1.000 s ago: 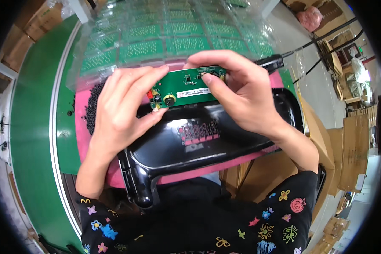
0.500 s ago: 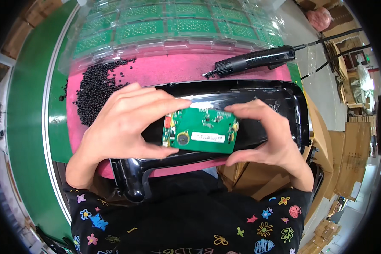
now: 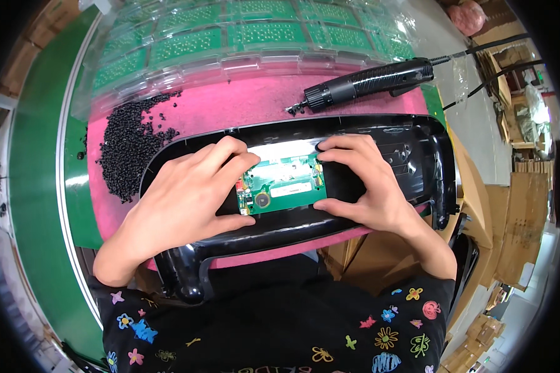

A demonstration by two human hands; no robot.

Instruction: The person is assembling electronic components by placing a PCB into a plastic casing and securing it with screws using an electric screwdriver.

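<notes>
Between my two hands is a green circuit board with a white label, a round dark part and small components along its left edge. My left hand grips its left end, thumb at the near corner and fingers at the far one. The right end is pinched the same way by my right hand. Under the board lies a glossy black plastic housing, a long curved shell with raised rims. The board sits within the shell's outline; whether it touches the shell's floor I cannot tell.
A heap of small black screws lies on the pink mat at left. Beyond the housing rests a black electric screwdriver with its cable running right. Clear plastic trays of green boards stand at the back. Cardboard boxes are at right.
The board has moved slightly left, tilting so light glares off its far part. My right hand has shifted left with it, and the housing has turned a little on the mat.
</notes>
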